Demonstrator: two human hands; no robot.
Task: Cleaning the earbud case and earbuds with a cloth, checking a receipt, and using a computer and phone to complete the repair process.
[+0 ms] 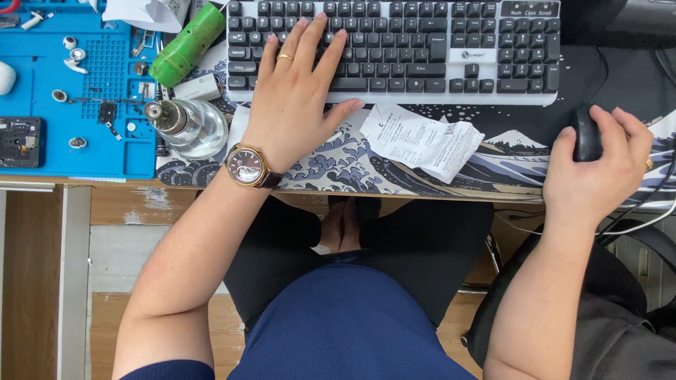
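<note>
Resting flat on 1 keyboard: left hand, open, fingers spread over keys, thumb near bottom edge. Cupping 1 black mouse: right hand, fingers curled round it, mouse mostly covered. Between both hands: 1 crumpled receipt on wave-print desk mat, just right of left thumb. Left of left hand: 1 glass bottle, 1 green tube, 1 blue work mat w/ small parts, too small to count. Keyboard top cut off.
</note>
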